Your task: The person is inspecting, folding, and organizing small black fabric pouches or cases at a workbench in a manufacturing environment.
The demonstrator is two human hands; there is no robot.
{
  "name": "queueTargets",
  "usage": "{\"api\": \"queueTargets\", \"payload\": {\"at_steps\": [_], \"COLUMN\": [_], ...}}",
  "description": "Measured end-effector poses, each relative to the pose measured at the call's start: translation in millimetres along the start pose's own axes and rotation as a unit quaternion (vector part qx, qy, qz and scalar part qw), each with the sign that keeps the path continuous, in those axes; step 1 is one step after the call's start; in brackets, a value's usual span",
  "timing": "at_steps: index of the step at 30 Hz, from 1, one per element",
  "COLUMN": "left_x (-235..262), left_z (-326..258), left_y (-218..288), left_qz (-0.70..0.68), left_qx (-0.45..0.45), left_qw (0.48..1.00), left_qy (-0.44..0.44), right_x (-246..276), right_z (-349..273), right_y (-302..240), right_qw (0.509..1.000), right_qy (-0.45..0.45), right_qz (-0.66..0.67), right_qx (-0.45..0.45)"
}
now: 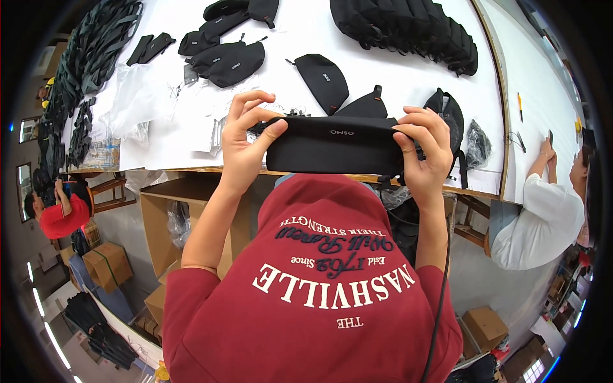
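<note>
A black rectangular fabric pouch [332, 148] with a small pale print is stretched level between my two hands, above the table's front edge. My left hand [248, 133] pinches its left end between thumb and fingers. At the opposite end, my right hand [424, 142] grips the upper corner the same way. Just beyond the pouch lie a black half-round pouch [322, 82] with a zip pull and a second black pouch [363, 105], partly hidden. Beside my right hand rests a black bag with straps [452, 118], partly covered by my fingers.
On the white table [287, 38], several black pouches [230, 62] lie back left and a row of black bags [408, 32] back right. Black straps [96, 51] are heaped far left, near clear plastic bags [133, 96]. A cardboard box [156, 220] stands below. Co-workers sit at both sides.
</note>
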State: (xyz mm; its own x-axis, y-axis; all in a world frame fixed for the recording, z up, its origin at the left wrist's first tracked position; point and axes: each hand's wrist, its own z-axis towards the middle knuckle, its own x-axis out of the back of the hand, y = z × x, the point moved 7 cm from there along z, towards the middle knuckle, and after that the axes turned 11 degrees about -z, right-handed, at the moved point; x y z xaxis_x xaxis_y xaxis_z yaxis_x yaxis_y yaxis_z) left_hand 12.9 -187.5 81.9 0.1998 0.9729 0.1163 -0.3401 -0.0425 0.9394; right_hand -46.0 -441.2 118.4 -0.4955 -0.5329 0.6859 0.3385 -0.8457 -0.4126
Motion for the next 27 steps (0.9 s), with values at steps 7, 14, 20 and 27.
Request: {"api": "queueTargets", "payload": {"at_steps": [7,14,20,27], "left_x": [-13,-32,-50,-49], "left_z": [-8,-49,-52,-54], "left_y": [-15,-47,-33,-19], "left_qz": [-0.206,-0.218,-0.163,-0.058], "left_qx": [0.224,0.382,0.336,0.294], "left_qw": [0.947,0.876,0.878,0.887], "left_qy": [-0.104,-0.198,-0.300,-0.351], "right_x": [3,-28,-39,-58], "right_z": [-12,-49,-53,-67], "right_y": [-16,-34,-14,-17], "right_qw": [0.994,0.984,0.913,0.885], "right_qy": [0.052,-0.103,-0.256,-0.386], "right_qz": [0.034,0.107,0.258,0.237], "right_qx": [0.088,0.094,-0.183,-0.109]}}
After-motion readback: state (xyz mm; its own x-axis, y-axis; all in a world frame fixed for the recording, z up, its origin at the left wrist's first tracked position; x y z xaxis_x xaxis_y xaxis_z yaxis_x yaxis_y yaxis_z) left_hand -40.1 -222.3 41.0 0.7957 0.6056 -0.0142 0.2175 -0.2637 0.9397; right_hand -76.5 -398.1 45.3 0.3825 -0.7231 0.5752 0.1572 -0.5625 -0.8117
